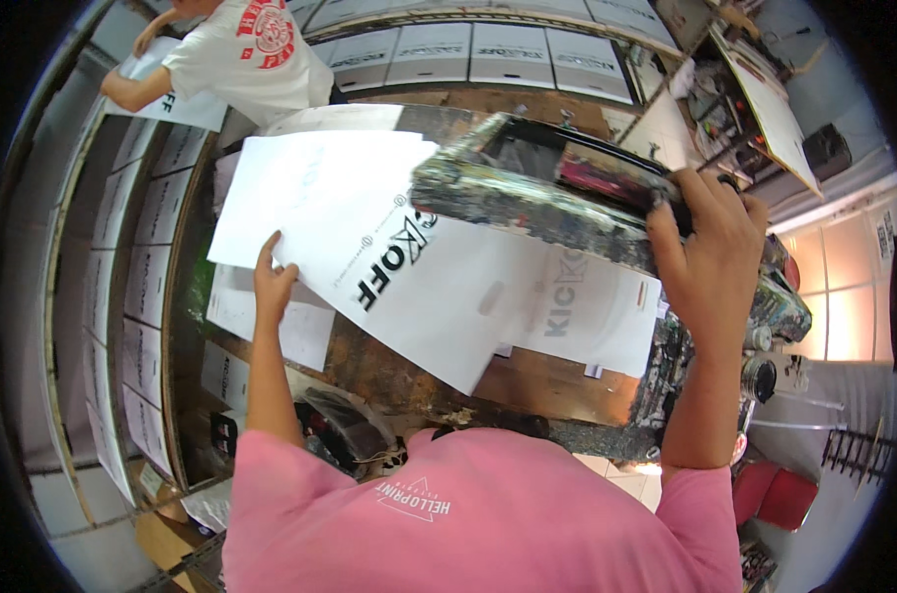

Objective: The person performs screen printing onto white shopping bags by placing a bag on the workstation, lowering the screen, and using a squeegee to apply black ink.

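Note:
Raised over the right part of the table is a paint-crusted screen-printing frame (528,203), tilted, its near side facing me. My right hand (710,232) is closed round its right end, the thumb on the near side. Below it a white printed sheet (448,306) with bold black lettering slants across the table. My left hand (274,277) is at that sheet's left edge, index finger stretched along it and thumb close by; the other fingers are partly hidden. Under the slanted sheet lies another white sheet (616,311) with grey lettering. More white sheets (261,188) lie to the left.
A person in a white shirt (251,64) at the far left handles a sheet by a rack (162,287) of printed sheets. Similar sheets (508,54) line the far shelves. Paint-stained gear and jars (760,376) sit at the table's right. The wooden table (389,346) shows stains.

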Demonstrator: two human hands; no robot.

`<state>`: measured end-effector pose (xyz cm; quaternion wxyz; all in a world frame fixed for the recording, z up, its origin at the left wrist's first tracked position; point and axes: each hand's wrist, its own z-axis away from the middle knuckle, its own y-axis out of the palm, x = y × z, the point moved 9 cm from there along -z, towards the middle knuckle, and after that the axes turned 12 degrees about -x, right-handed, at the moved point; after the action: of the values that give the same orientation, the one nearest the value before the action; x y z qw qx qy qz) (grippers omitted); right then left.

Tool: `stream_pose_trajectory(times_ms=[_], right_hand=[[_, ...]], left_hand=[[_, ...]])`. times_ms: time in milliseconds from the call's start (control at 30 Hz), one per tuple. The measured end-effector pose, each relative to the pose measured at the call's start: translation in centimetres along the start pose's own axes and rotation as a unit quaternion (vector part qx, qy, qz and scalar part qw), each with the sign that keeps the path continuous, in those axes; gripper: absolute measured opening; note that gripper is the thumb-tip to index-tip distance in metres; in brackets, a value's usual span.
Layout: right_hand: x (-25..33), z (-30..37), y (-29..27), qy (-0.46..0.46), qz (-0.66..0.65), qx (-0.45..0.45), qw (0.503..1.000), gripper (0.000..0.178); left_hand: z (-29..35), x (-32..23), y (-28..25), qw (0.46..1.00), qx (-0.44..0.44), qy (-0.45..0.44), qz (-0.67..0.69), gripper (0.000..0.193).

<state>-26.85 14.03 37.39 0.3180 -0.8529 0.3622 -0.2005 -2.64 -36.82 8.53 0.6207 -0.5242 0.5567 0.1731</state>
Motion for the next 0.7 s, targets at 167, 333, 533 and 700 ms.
stream_pose_trajectory(times_ms=[167,333,533,700], right_hand=[[0.4,1.3,-0.4,0.0,0.021,0.003,1.0,0.027],[0.9,2.1,-0.5,0.023,0.01,0.029,0.999,0.038],[2.3,11.3,2.7,-0.005,0.037,0.136,0.99,0.074],[2.3,27.5,10.0,-0.037,-0.064,0.32,0.945,0.038]], left_hand=[[-8.5,4.2,-2.9,0.988,0.032,-0.068,-0.132,0.08],[-8.7,1.2,-2.2,0.857,-0.237,0.091,-0.448,0.085],[24.8,-16.8,13.4,0.799,0.398,-0.129,0.431,0.1],[33.4,-6.0,16.2,0.688,0.28,-0.503,0.442,0.135]])
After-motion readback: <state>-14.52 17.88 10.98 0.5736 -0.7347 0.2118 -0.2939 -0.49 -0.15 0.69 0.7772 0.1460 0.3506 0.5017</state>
